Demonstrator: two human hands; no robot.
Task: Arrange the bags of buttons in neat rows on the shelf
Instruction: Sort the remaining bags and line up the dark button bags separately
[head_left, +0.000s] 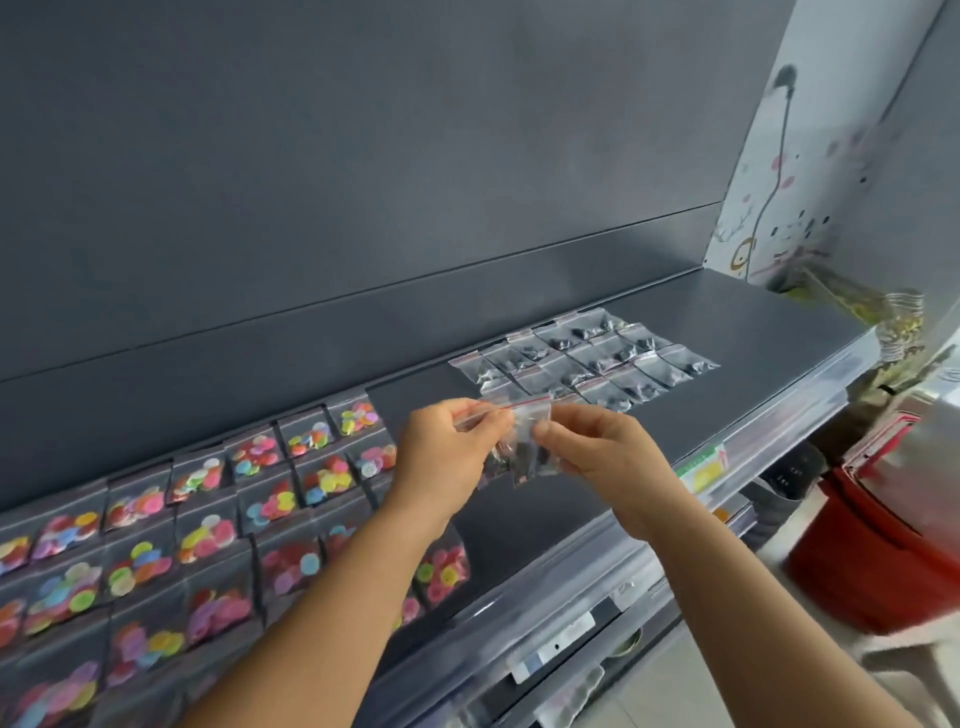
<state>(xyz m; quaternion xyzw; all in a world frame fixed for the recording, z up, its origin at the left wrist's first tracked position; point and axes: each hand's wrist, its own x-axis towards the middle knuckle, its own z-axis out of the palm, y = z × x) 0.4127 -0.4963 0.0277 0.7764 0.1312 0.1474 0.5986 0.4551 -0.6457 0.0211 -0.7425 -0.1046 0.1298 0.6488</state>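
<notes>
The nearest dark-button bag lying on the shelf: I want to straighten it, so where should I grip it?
Pinch the flat red-striped zip edge of the nearest dark-button bag from above; buttons bulge its far end.

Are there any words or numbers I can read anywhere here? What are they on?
No words or numbers can be read.
Green and yellow label on the shelf edge: too blurred to read.
White tags on the lower shelf edge: too blurred.
Wall sticker: drawings only, no letters clear.

No legible text: price labels (707, 470) on the shelf edge (582, 566) too blurred to read
</notes>
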